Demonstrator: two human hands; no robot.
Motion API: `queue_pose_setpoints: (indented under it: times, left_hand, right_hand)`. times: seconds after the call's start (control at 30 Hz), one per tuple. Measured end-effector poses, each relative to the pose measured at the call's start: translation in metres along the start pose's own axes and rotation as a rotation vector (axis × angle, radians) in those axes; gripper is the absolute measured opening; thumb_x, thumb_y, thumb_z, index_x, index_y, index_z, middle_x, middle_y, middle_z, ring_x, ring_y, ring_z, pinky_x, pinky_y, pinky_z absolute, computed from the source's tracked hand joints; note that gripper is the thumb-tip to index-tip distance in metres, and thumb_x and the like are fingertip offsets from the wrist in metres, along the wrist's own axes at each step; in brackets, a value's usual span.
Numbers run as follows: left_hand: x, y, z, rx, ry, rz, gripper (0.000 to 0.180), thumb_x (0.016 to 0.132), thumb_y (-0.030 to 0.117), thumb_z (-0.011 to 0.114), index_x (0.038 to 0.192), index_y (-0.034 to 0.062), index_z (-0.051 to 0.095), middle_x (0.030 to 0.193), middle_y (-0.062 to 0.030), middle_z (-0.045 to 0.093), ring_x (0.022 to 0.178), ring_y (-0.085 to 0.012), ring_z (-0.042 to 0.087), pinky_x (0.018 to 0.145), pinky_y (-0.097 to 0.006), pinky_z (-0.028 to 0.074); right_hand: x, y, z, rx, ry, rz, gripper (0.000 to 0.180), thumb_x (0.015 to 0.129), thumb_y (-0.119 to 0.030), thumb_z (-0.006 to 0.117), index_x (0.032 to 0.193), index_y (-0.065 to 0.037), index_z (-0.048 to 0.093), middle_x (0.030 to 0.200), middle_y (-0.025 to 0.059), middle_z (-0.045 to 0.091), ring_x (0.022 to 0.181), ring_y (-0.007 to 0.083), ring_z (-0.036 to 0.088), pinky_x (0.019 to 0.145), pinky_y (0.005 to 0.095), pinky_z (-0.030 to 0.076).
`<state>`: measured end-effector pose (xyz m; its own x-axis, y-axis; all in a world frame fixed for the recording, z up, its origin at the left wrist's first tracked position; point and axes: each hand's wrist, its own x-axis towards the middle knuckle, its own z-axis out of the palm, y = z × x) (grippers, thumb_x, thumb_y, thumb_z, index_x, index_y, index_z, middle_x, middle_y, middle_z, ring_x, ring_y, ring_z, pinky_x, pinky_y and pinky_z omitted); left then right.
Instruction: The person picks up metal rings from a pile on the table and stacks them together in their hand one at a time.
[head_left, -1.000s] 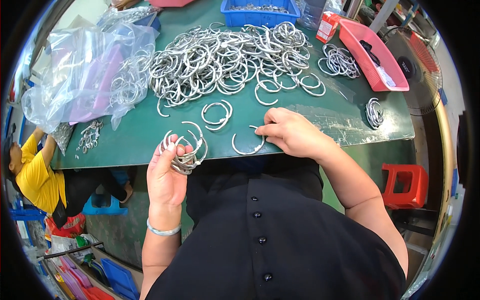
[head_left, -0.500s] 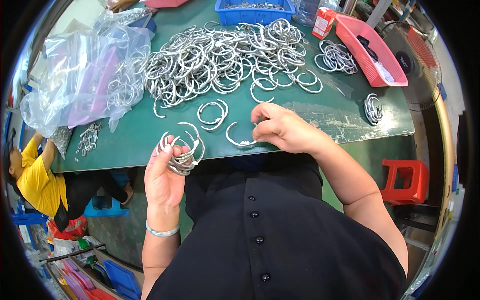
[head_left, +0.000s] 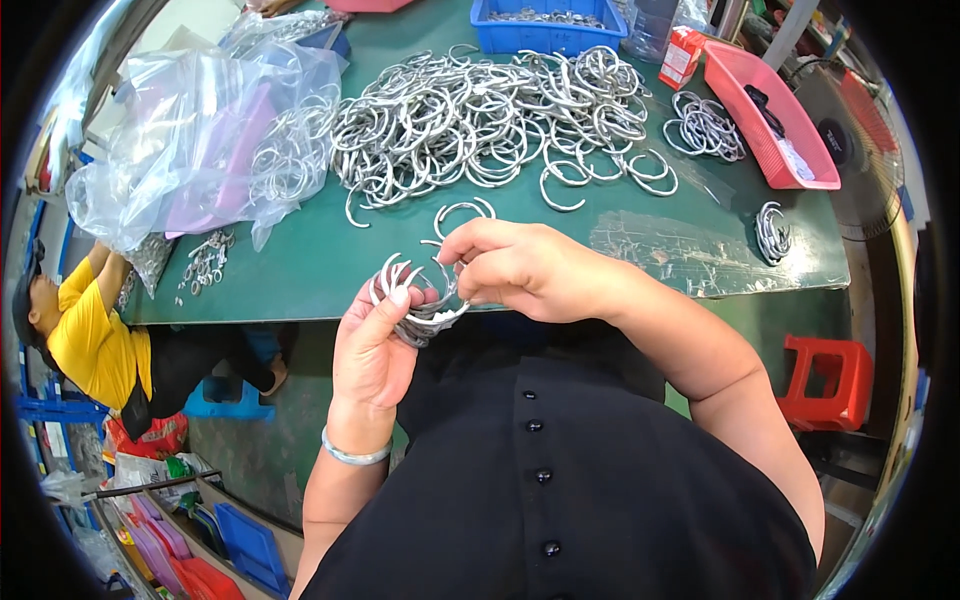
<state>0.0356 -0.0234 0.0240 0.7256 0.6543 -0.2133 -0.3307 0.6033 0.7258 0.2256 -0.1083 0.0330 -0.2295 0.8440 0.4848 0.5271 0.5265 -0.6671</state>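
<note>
My left hand (head_left: 376, 350) is closed around a small bunch of open silver-coloured metal bangles (head_left: 418, 328) above the table's near edge. Close against that bunch, my right hand (head_left: 540, 268) pinches a single C-shaped bangle (head_left: 464, 308), its fingertips partly hiding the ring. A loose bangle (head_left: 462, 207) lies on the green table just beyond my right hand, which covers part of it. Farther back is a large heap of the same bangles (head_left: 450, 125).
Right of the heap are a smaller bangle cluster (head_left: 703, 130), a bundled set (head_left: 772, 236) and a pink basket (head_left: 765, 125). A blue bin (head_left: 550, 38) stands behind. Clear plastic bags (head_left: 150, 150) cover the left side, near a person in yellow (head_left: 98, 345). A red stool (head_left: 826, 385) stands right.
My right hand has lifted a bangle off the table and carried it left to the bunch in my left hand. The whole view has shifted slightly.
</note>
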Motion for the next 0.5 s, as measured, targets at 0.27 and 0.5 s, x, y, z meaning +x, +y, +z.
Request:
queue_pose_setpoints:
  times: [0.27,0.5]
  left_hand:
    - [-0.0012,0.0010,-0.0017,-0.049,-0.005,-0.022,0.018,0.080,0.007,0.056,0.097,0.0011,0.053,0.083,-0.0070,0.060,0.078,-0.0155,0.058,0.077,-0.030,0.047]
    - [0.0004,0.0007,-0.0062,-0.081,0.002,-0.030,0.016,0.081,0.006,0.055,0.096,0.0011,0.053,0.082,-0.0070,0.060,0.079,-0.0163,0.058,0.077,-0.031,0.047]
  right_hand:
    - [0.0018,0.0061,0.0039,0.213,0.038,0.131,0.019,0.071,0.001,0.062,0.089,-0.003,0.057,0.104,0.0109,0.054,0.087,0.0211,0.057,0.072,0.0289,0.047]
    - [0.0032,0.0089,0.0043,0.250,0.031,0.128,0.022,0.073,0.004,0.060,0.094,-0.003,0.057,0.106,0.0103,0.053,0.085,0.0173,0.056,0.073,0.0272,0.047]
